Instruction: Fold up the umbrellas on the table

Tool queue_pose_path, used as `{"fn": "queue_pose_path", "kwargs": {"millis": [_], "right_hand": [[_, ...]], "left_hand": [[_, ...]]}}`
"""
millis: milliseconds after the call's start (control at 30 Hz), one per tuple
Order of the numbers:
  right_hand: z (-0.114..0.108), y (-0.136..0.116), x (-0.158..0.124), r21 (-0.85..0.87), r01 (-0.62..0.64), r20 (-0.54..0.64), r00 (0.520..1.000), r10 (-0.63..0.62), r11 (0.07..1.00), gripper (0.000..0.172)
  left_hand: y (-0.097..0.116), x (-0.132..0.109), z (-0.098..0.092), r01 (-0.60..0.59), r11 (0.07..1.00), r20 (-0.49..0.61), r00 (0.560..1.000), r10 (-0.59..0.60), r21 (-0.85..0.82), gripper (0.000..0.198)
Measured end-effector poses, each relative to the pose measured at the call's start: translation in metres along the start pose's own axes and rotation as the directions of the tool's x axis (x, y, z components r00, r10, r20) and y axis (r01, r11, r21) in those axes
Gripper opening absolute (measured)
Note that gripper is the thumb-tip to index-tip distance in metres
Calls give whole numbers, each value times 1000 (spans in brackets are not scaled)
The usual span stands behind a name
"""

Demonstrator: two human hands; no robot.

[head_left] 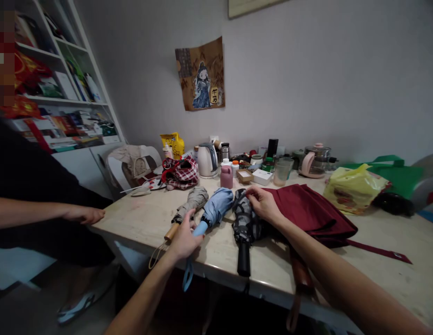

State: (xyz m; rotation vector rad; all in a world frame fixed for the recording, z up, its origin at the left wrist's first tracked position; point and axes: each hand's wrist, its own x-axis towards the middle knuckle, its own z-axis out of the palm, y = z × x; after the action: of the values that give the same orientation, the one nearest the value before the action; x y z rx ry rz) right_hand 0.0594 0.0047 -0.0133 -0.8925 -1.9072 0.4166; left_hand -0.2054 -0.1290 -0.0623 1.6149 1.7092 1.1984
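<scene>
Four folded umbrellas lie side by side on the pale wooden worktop (139, 218), handles toward the near edge. The left hand (184, 238) is closed around the light blue plastic handle (198, 230) of the pale blue folded umbrella (216, 207), whose wrist loop hangs over the near edge. The right hand (263, 203) rests with bent fingers pinching the far end of the grey camouflage-patterned folded umbrella (244, 222), just right of the blue one; its black handle (243, 259) points at the near edge. Left of the blue one lies a grey-beige folded umbrella with a wooden handle (188, 207), apparently touching it at the canopy. To the right, a larger dark red umbrella (307, 209) spreads its loose cloth, partly under the right forearm.

To handle these well, I judge each should be gripped firmly at the handle while the other hand gathers the cloth, keeping neighbours from being dragged along, since they lie so close.

At far left another person's hand (84, 215) rests flat on the worktop's edge. Bottles, a white electric kettle (207, 160) and a yellow plastic bag (354, 188) crowd the far side.
</scene>
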Motion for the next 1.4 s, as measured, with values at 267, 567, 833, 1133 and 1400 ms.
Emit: {"fn": "queue_pose_path", "kwargs": {"millis": [267,567,833,1133,1400], "right_hand": [[-1,-21,-19,-39,28,38,999,-27,999,45],[-7,-22,-27,57,-44,34,999,42,997,40],[-9,-9,-37,41,-114,43,993,112,993,38],[0,5,-49,-36,-32,77,996,35,999,33],[-3,7,-53,-4,-33,83,996,33,999,35]], "left_hand": [[17,-13,-3,-213,951,-174,951,254,223,59],[46,-20,-24,42,650,68,998,14,-758,56],[14,7,-18,423,289,382,904,-190,-859,19],[-5,15,-14,-51,935,-82,993,85,350,28],[-31,30,-47,240,710,-209,969,-133,662,51]]}}
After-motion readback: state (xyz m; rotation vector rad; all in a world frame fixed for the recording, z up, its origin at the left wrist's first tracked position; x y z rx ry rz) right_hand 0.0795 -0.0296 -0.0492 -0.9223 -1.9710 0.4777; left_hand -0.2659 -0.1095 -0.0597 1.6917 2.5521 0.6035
